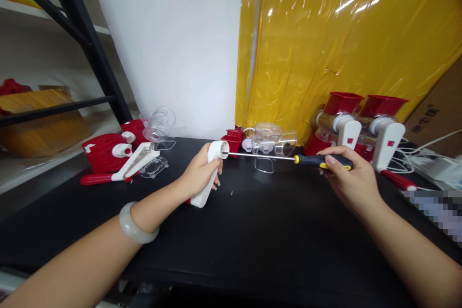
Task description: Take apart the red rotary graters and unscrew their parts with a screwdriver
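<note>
My left hand (200,171) is closed round a white crank handle (205,196), whose round hollow end faces right. A bit of red shows at the handle's lower end, partly hidden. In my right hand (348,178) is a screwdriver (317,160) with a black and yellow grip, held level. Its long shaft points left, and the tip reaches into the handle's round end. On the black table (274,231) below lies a tiny light-coloured piece (231,193), too small to name.
At left are red grinder bases (103,151), another white crank with a red grip (135,166) and clear plastic parts (159,125). Behind my hands stand a clear housing (269,137) and red pieces (231,142). Two assembled grinders (349,135) and white cables (400,159) are at right.
</note>
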